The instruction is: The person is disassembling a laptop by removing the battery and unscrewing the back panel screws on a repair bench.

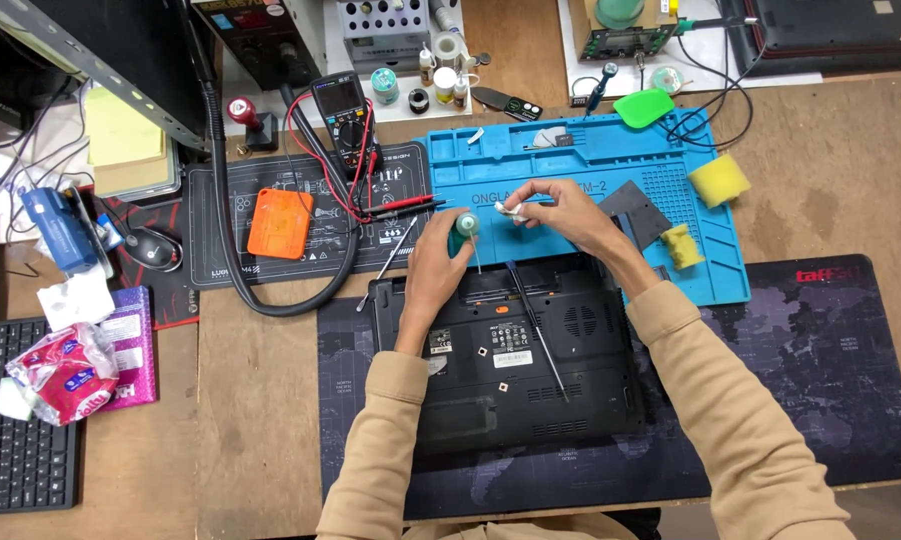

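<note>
Left hand (432,262) is wrapped around a small teal-capped bottle (462,232), held just over the back edge of the upside-down black laptop (510,355), while the right hand (560,208) pinches a little white wad (511,210) (tissue or cotton, can't tell) right beside the bottle's tip, above the blue repair mat (580,160). A long thin screwdriver (536,328) lies diagonally across the laptop's underside. Multimeter (344,122) and an orange case (280,222) sit off to the left on the tabletop (250,400).

The small white thing (511,210) pinched in the right hand (565,212) is too small to identify.
</note>
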